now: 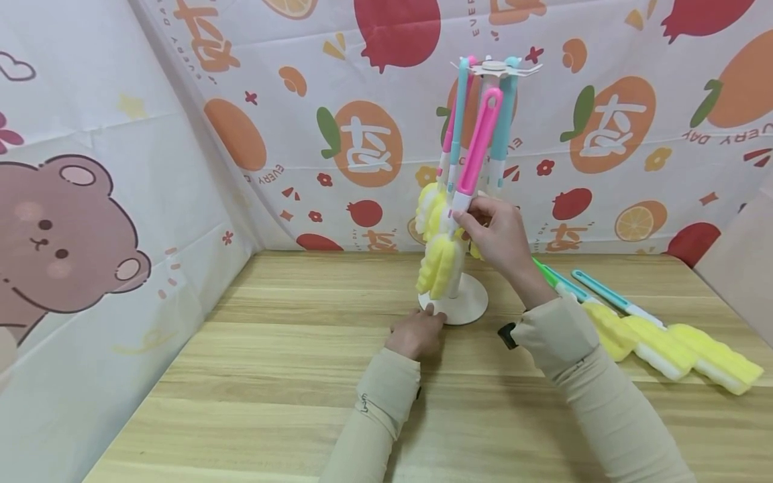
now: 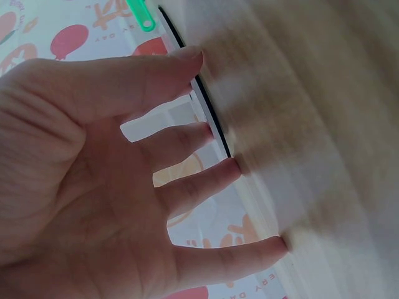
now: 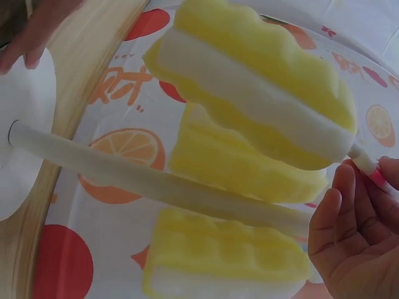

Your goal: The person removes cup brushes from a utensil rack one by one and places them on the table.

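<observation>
Up the back runs a white cloth (image 1: 253, 40) printed with oranges and red fruit, and before it spreads a wood-grain table (image 1: 272, 376). Near its far edge rises a white stand (image 3: 156, 187) on a round base (image 1: 474, 307), with hooks (image 1: 531, 70) fanning out at the top. Three sponge brushes (image 1: 661, 349) lie side by side on the tabletop to the right, one green-handled, two blue, all with yellow-and-white heads. Others hang heads down about the stand, among them a slender blue brush (image 1: 459, 114), a broader blue brush (image 1: 502, 127) and a pink brush (image 1: 448, 137) behind. At the front, slightly tilted, is a second pink-handled brush (image 1: 479, 144), its handle's end just below the hooks; I cannot tell whether it is hooked. The right hand (image 1: 498, 231) pinches this one at its white neck. The left hand (image 1: 418, 332) grasps nothing; its extended fingers and thumb touch the base's rim and the tabletop. Beside the right cuff (image 1: 561, 332) shows a small dark piece (image 1: 507, 335).
</observation>
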Available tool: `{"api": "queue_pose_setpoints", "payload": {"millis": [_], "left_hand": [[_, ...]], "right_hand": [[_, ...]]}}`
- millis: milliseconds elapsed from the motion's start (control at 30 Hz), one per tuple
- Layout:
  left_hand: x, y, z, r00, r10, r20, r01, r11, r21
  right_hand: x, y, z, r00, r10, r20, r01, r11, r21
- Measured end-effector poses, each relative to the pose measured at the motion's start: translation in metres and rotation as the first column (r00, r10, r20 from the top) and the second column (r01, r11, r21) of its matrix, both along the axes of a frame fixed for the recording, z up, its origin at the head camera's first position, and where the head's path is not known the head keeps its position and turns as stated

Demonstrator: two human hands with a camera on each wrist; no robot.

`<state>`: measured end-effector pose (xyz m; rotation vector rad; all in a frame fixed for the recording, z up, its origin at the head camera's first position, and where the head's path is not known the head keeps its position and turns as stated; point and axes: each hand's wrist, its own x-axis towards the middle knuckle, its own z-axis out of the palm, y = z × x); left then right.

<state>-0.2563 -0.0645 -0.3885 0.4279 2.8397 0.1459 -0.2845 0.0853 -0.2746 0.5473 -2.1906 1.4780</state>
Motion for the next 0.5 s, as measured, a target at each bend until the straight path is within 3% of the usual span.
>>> {"api": "queue_pose_setpoints", "payload": {"millis": [500], "left_hand": [[-0.002, 0.001, 0.001, 1.000, 0.010, 0.023, -0.010, 1.000, 0.001]], "right_hand": [[0.002, 0.013, -0.006, 1.000, 0.004, 0.016, -0.003, 1.000, -0.019]]}}
